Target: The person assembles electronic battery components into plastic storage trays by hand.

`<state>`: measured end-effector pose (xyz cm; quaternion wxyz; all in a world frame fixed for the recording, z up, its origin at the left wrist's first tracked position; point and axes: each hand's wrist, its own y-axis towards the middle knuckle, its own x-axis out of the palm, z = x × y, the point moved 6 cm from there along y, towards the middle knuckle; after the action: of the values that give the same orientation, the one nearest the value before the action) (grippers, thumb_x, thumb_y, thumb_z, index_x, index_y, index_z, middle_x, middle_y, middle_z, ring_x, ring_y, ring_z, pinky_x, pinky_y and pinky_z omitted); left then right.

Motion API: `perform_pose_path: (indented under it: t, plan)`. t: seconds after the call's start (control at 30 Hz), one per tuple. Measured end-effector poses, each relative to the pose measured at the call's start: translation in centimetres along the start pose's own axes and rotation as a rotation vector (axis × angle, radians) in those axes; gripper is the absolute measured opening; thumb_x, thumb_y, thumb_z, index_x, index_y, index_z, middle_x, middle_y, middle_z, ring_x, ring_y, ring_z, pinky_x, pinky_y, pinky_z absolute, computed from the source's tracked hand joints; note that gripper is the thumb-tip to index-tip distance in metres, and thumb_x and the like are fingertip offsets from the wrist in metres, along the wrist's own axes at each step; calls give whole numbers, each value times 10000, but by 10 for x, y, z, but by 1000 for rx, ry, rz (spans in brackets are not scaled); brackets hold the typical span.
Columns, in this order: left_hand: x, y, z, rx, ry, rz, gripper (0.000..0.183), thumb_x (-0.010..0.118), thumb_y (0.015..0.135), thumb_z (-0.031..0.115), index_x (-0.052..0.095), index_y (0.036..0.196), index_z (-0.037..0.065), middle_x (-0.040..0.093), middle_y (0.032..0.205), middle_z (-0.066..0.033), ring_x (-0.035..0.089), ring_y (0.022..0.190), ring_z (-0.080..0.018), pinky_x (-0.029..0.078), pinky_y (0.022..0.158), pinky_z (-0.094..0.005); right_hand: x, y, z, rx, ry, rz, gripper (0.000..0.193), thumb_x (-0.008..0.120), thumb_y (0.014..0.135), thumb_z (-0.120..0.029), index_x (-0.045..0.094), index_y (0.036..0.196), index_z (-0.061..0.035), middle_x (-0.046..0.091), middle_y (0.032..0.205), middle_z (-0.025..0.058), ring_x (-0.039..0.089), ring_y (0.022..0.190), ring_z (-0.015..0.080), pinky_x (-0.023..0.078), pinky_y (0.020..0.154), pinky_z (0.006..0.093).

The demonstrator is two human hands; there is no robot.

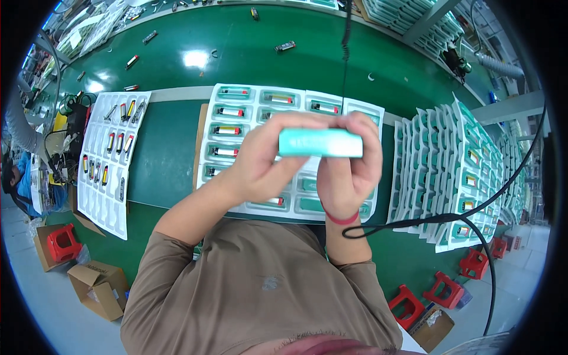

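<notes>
Raised over the bench, a teal flat rectangular block (320, 144), like a small case or box, is gripped between my two hands. My left hand (264, 155) wraps its left end, with the thumb underneath. Around its right end are the curled fingers of my right hand (352, 180), which has a red band at the wrist. Below them lies a white moulded tray (254, 135) with rows of pockets. Many pockets hold teal pieces with small red-ended cylindrical parts (228, 130) on them. My hands and the block hide the tray's middle.
A white tray (97, 195) with loose cylindrical parts lies at the left. Stacked filled trays (435, 171) stand at the right. A black cable (414, 222) loops in from the right, near my right forearm. Stray parts (286, 46) lie on the green surface beyond.
</notes>
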<state>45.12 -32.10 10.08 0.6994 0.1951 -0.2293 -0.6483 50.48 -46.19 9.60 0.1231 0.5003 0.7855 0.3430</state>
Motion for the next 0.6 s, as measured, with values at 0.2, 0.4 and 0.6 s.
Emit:
perform_pose_path:
  t: [0.2,0.4,0.6]
  plan:
    - [14,-4,51,345,174,-149,430,600,862,-46,594,1288,12,687,1243,-221,707,1067,-364,566,885,-412,5,-22,-47,-106,-119,-50,292,596,961,26,560,1246,-24,525,1258,152,595,1096,243,497,954,353]
    - [7,3,11,140,-82,-169,424,507,1058,132,412,1461,40,589,1394,-269,610,1263,-344,528,978,-442,3,-15,-25,-299,-198,-67,437,634,901,102,523,1281,-82,534,1214,140,671,956,254,604,847,364]
    - [-2,-2,11,198,-130,-275,498,467,1103,339,343,1572,226,564,1418,-253,617,1064,-273,534,904,-433,19,-18,-46,-573,-272,-110,467,763,741,149,672,1142,-73,479,1246,143,711,910,335,639,742,363]
